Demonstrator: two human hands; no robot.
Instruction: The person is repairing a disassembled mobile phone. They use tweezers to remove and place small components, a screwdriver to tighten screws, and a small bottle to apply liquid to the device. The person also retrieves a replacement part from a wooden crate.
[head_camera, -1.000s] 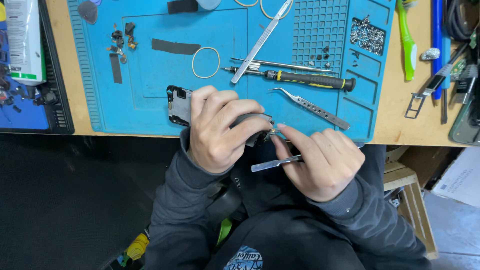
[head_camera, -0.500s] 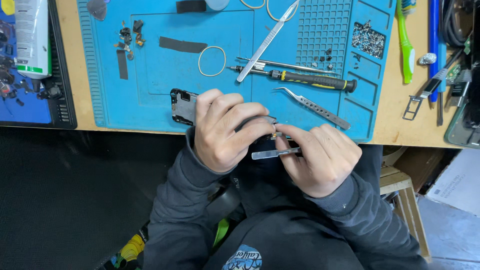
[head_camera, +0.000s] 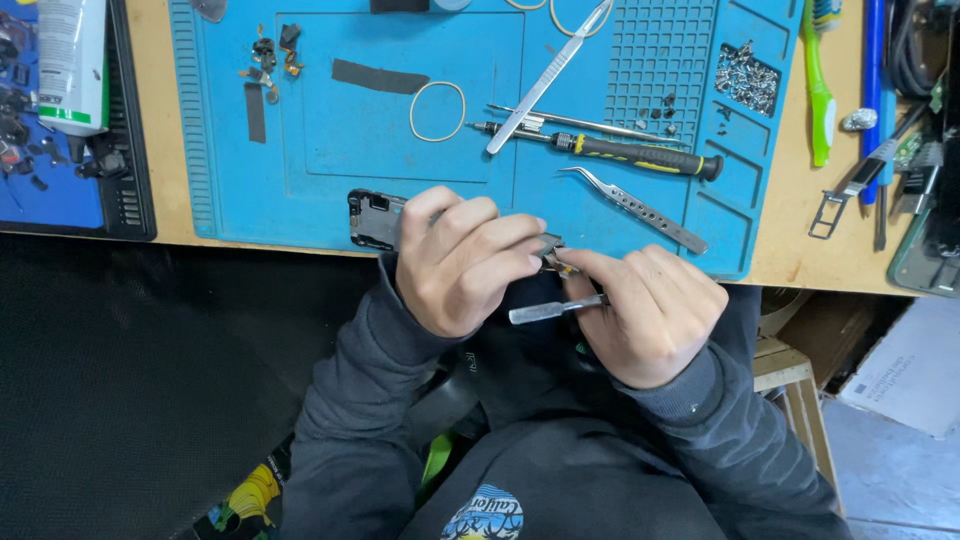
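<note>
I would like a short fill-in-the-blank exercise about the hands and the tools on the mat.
1. The left hand holds an opened ____ at the table edge.
2. The right hand grips a thin ____ tool.
3. The work mat is ____ in colour.
4. The curved tweezers lie ____ the screwdriver in the picture.

Missing words: phone; metal; blue; below

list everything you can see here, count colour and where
phone frame: 1, dark, mat's near edge, in left hand
metal pry tool: 1, silver, in right hand
work mat: 1, blue, on wooden bench
screwdriver: 1, black-yellow, mat centre
curved tweezers: 1, silver, below screwdriver
scalpel handle: 1, silver, mat top
rubber band: 1, tan, mat centre
screws: pile, silver, mat's right tray
toothbrush: 1, green, right of mat
left hand: 1, grips phone frame
right hand: 1, grips pry tool
</note>
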